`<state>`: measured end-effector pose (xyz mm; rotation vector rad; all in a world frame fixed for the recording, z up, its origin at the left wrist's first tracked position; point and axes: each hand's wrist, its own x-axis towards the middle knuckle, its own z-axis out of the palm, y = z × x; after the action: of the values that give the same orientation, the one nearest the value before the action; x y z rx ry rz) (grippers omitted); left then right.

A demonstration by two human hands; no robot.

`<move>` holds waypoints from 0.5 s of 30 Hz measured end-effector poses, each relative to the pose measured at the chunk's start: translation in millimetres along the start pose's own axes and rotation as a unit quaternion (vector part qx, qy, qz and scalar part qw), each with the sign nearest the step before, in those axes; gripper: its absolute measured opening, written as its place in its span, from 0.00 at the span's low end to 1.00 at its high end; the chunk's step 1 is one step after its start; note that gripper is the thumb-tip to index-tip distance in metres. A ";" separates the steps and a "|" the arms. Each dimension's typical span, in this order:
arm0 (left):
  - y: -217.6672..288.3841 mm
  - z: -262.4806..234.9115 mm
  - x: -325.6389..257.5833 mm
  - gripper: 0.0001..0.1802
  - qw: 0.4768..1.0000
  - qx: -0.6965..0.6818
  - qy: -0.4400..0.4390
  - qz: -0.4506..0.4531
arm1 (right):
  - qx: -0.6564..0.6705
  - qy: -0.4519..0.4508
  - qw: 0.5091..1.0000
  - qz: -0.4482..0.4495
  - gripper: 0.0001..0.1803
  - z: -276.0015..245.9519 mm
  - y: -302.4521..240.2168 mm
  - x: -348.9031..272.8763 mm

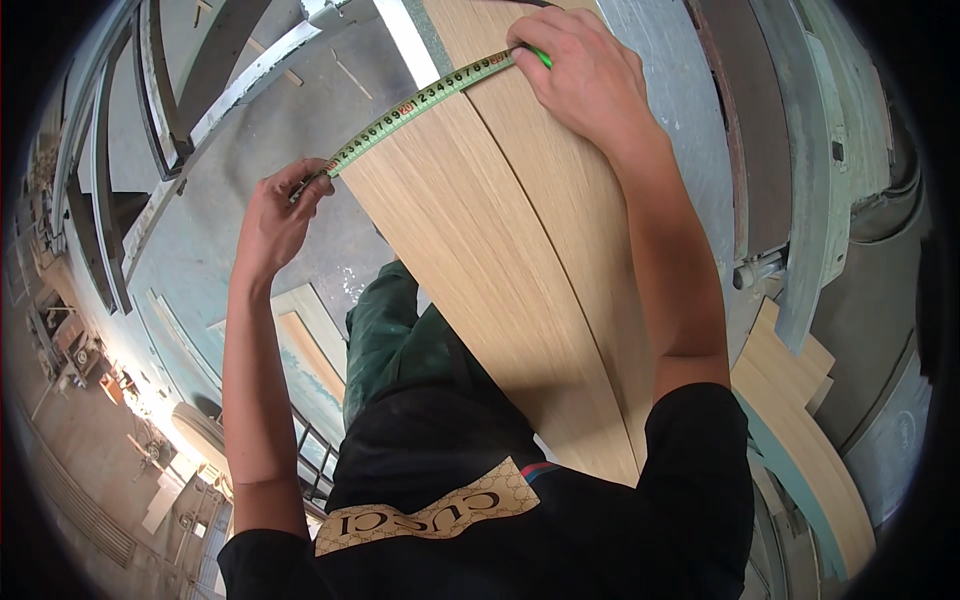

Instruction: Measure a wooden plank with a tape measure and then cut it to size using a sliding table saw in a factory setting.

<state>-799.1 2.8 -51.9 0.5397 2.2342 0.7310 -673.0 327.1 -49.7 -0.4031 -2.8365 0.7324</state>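
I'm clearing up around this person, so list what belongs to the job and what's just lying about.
In use:
green measuring tape, stretched between left hand and right hand
left board and right board, side by side beneath it

Apparently just lying about:
wood-coloured panels, lower right
narrow tan strip, left of the legs

Surface finishes of long, straight, pale-tan wooden boards [470, 230] and a narrow, curved, green measuring tape [405, 108].
The boards look smooth and matt, with fine lengthwise grain; the tape is smooth, with a slight sheen. The black, short-sleeved cloth T-shirt [600, 540] appears matt; the dark green cloth trousers [385, 315], creased and pale-smudged. The flat grey floor [310, 120] looks hard and dull.
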 end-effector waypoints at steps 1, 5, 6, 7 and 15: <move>0.4 -0.2 -0.1 0.12 1.000 0.006 0.000 0.000 | 0.001 0.000 1.000 0.000 0.08 0.0 0.0 -0.1; -1.0 -2.3 -1.4 0.12 1.000 0.008 0.002 0.010 | 0.002 0.015 1.000 -0.010 0.08 2.2 0.4 -0.9; -4.6 -2.8 -2.5 0.13 1.000 0.009 0.006 0.010 | 0.002 0.028 0.999 -0.016 0.08 6.6 -1.0 -1.4; -4.9 -2.2 -1.3 0.13 1.000 -0.003 0.004 0.008 | -0.016 0.025 0.999 -0.020 0.08 3.4 -2.2 -1.0; -3.6 -3.9 -3.3 0.15 0.999 0.031 0.008 -0.004 | -0.067 -0.016 0.996 -0.051 0.08 22.1 17.0 2.3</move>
<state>-800.4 -3.1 -50.2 0.5567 2.2784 0.6660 -676.9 332.2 -76.9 -0.2652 -2.9197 0.5369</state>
